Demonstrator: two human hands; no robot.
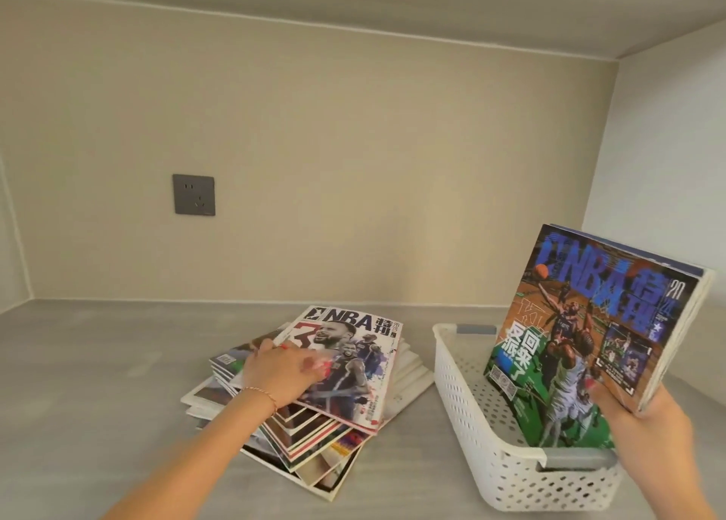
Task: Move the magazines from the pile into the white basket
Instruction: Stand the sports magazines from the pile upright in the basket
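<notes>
A messy pile of magazines [314, 421] lies on the grey counter at centre. Its top magazine [353, 346] has a white cover with basketball players. My left hand [281, 370] lies flat on that cover, fingers spread. To the right stands the white perforated basket [471, 409] with grey handles. My right hand [644, 429] grips the lower right corner of a small stack of magazines [589, 331] with a blue and green cover. The stack stands upright and tilted, with its lower edge inside the basket.
The grey counter [98, 382] runs wide to the left. A beige back wall carries a dark socket plate [194, 195]. A side wall [660, 146] closes in on the right, just behind the basket.
</notes>
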